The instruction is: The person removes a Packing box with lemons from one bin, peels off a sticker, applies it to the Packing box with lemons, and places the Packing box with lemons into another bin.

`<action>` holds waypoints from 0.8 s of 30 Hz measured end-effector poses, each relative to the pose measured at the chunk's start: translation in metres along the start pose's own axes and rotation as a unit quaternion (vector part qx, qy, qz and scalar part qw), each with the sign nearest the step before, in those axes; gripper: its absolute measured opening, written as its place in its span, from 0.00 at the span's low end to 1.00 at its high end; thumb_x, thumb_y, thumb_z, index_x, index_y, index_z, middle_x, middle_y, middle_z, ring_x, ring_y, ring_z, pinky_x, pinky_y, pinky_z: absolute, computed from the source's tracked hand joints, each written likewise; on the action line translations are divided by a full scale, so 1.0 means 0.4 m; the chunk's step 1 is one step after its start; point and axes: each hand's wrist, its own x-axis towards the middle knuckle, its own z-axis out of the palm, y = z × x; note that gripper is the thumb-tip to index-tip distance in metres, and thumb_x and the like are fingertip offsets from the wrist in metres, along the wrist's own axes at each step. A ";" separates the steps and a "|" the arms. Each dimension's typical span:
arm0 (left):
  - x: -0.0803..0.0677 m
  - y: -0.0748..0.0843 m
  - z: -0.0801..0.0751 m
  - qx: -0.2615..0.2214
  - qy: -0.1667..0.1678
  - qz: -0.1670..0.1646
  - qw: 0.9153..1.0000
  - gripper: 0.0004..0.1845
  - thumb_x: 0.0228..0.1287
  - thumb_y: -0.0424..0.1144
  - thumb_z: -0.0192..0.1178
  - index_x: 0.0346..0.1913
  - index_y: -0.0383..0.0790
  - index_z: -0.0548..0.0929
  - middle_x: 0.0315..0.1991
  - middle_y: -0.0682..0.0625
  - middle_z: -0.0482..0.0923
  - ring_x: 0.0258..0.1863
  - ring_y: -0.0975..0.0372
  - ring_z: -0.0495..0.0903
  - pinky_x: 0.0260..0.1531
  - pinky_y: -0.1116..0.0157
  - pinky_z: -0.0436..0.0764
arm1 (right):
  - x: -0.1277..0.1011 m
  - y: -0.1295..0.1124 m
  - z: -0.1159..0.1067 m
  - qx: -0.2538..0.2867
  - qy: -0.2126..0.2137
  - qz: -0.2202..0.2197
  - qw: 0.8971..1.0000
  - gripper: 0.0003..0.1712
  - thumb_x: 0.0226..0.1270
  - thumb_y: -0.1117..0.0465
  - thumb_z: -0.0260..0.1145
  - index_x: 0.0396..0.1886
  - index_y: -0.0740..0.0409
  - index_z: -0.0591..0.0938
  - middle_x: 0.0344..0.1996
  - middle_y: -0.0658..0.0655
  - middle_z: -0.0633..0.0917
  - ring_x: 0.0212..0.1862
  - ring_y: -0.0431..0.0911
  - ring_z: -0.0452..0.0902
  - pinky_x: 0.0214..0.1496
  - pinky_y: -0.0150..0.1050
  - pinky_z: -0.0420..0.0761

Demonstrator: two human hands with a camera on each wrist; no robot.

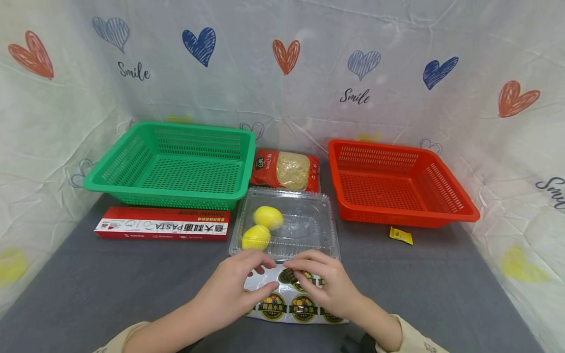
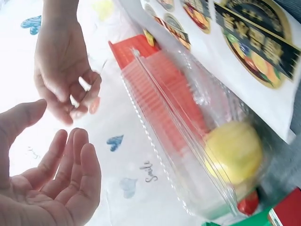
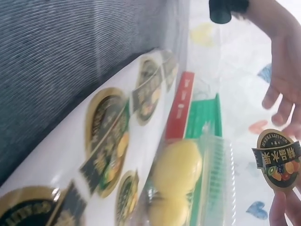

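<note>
Hovering over the near edge of the grey table [image 1: 441, 274], both hands work above a white sticker sheet [image 1: 291, 306] printed with round gold-and-black fruit labels. The right hand [image 1: 328, 287] pinches one peeled sticker [image 3: 276, 159] between its fingertips, lifted clear of the sheet; the right wrist view shows the label held up with its printed face toward the camera. The left hand [image 1: 234, 289] is released, its fingers straight and loosely spread in the left wrist view, holding nothing, and it rests just beside the right hand at its 9 o'clock.

Directly at 12 o'clock from the hands lies a closed clear plastic clamshell box [image 1: 304, 223], its near edge touching the sticker sheet. Two yellow lemons [image 1: 268, 217] sit inside against its left side, one behind the other and touching.

At 10 o'clock from the box stands a green basket [image 1: 132, 157], and in front of it lies a long red and white pasta box [image 1: 163, 229]. Behind the clamshell, at 12 o'clock, lies a red bag of noodles [image 1: 284, 170]. A red basket [image 1: 459, 208] stands at 2 o'clock, with a small yellow packet [image 1: 400, 235] just in front of it. White sheeting with hearts [image 1: 287, 54] closes in the table on three sides.
</note>
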 end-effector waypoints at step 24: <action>0.034 0.019 0.017 -0.037 0.037 -0.001 0.999 0.08 0.50 0.28 0.66 0.32 0.41 0.79 0.28 0.56 0.78 0.26 0.71 0.76 0.27 0.74 0.78 | 0.027 -0.021 0.010 0.011 0.011 0.021 1.000 0.20 0.54 0.75 0.63 0.48 0.59 0.78 0.39 0.54 0.83 0.33 0.38 0.75 0.31 0.26 0.76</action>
